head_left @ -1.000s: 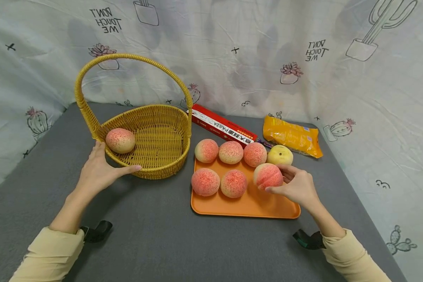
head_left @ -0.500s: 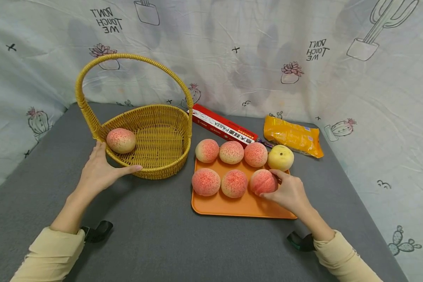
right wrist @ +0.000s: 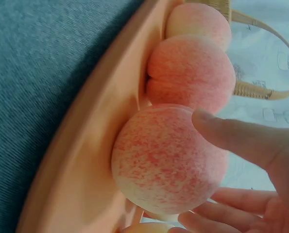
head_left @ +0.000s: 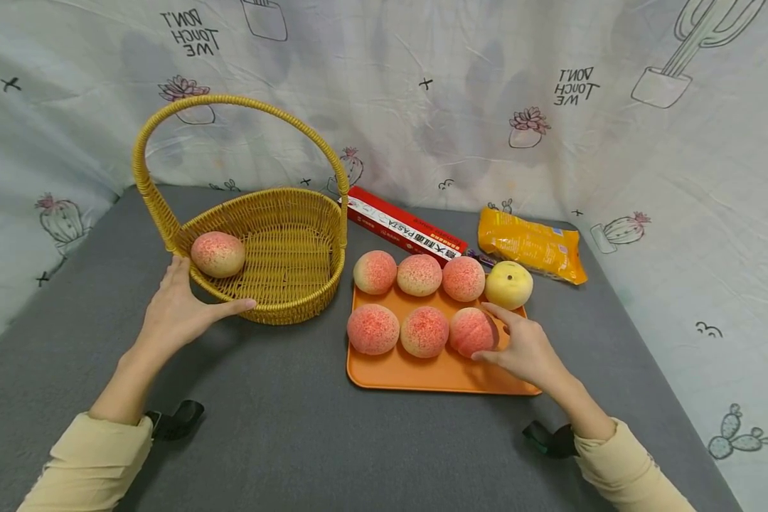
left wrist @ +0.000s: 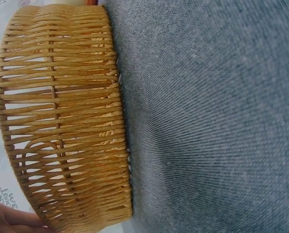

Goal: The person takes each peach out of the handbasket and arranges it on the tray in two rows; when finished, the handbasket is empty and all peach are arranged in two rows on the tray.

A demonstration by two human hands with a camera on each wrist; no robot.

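A peach [head_left: 473, 333] rests on the orange tray [head_left: 409, 377], at the right end of its front row. My right hand [head_left: 528, 352] is spread beside this peach, thumb at its near side and fingers behind it. In the right wrist view, the thumb lies by the upper side of the peach [right wrist: 168, 160] and the fingers are loosely extended. My left hand [head_left: 182, 306] rests against the yellow wicker basket [head_left: 297, 313], thumb stretched along the front rim and fingers at its left side. One peach [head_left: 218, 254] lies inside the basket, at the left.
Several other peaches stand in two rows on the tray; a yellow one [head_left: 508, 284] is at the back right corner. Behind lie a red pasta box [head_left: 403, 226] and an orange packet [head_left: 531, 245]. The basket's tall handle [head_left: 243, 102] arches up. A printed curtain closes the back.
The right hand has moved left and lowered its peach onto the tray beside the others, then loosened its fingers from it. The left hand has stayed on the basket.
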